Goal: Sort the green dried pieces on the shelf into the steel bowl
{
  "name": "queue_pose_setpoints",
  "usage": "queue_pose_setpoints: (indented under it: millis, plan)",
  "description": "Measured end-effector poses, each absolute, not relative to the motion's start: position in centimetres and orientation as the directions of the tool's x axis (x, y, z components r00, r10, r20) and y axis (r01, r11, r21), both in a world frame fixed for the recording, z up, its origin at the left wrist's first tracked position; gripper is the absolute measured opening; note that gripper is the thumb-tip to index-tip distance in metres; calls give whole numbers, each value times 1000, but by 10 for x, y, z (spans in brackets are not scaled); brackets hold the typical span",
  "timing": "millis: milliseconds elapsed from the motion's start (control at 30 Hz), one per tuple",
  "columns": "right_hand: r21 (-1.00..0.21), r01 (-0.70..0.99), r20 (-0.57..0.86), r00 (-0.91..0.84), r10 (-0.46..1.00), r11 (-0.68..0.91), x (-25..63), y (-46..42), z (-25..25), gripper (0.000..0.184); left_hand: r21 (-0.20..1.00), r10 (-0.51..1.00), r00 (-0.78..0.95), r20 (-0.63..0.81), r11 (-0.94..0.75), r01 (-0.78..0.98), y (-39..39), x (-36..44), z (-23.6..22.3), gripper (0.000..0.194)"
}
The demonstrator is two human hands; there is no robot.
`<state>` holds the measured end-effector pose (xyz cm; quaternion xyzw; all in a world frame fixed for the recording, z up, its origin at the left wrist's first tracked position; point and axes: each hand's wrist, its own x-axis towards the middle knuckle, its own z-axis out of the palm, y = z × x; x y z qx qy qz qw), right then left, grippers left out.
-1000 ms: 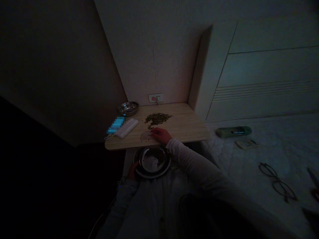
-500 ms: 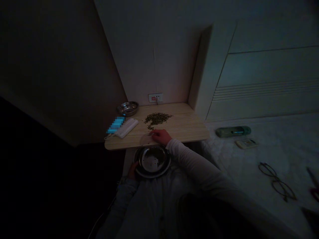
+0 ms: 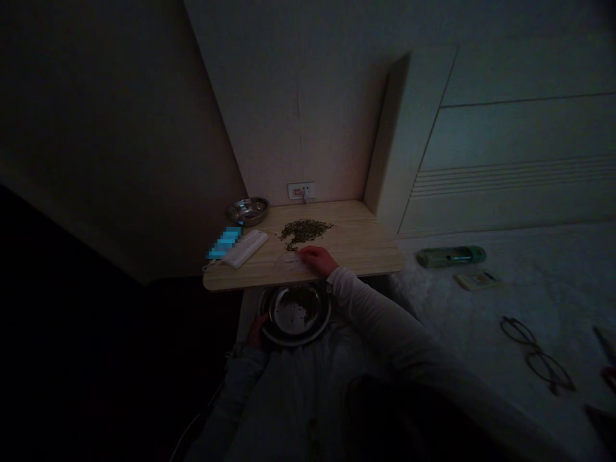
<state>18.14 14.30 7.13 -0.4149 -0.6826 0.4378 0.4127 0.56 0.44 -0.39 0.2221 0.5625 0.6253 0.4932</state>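
My left hand (image 3: 256, 330) is closed on the left rim of a round metal bowl (image 3: 312, 335), held below the front edge of the small wooden table (image 3: 366, 253). Small dark green bean-like grains (image 3: 304, 307) lie in the bowl. Over the table's front part, my right hand (image 3: 319, 260) pinches a thin clear plastic disc (image 3: 285, 262), which looks like a lid. Just beyond the disc, a pile of the same loose grains (image 3: 305, 230) is spread on the tabletop, with a few strays toward my fingers. Dim light hides the fingertips.
A second metal bowl (image 3: 248, 210) stands at the table's back left. Near it lie a phone with a lit screen (image 3: 224, 243) and a white power bank (image 3: 246, 249). On the bed to the right are a green bottle (image 3: 451, 256), a small pale box (image 3: 476, 280) and eyeglasses (image 3: 536, 353).
My right hand has moved slightly right and away from me, the clear disc with it. My left hand and the bowl stay in place.
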Motion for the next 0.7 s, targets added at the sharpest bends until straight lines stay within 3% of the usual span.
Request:
queue_pose_setpoints:
  millis: [133,300,500,700]
  plan:
    - [-965,150,200,-115,973,216,206,158,69,20,929,871,-416,-262,110,-354,3,7,-1,5]
    - [-943,288,188,56,980,165,241,163,69,19,917,876,-380,-296,148,-371,2,6,0,9]
    - [-833,514,237,-8,972,207,240,157,68,17,903,869,-361,-337,189,-386,5,6,0,9]
    - [-781,572,248,-87,965,252,239,151,71,15,854,841,-327,-432,265,-447,8,10,1,9]
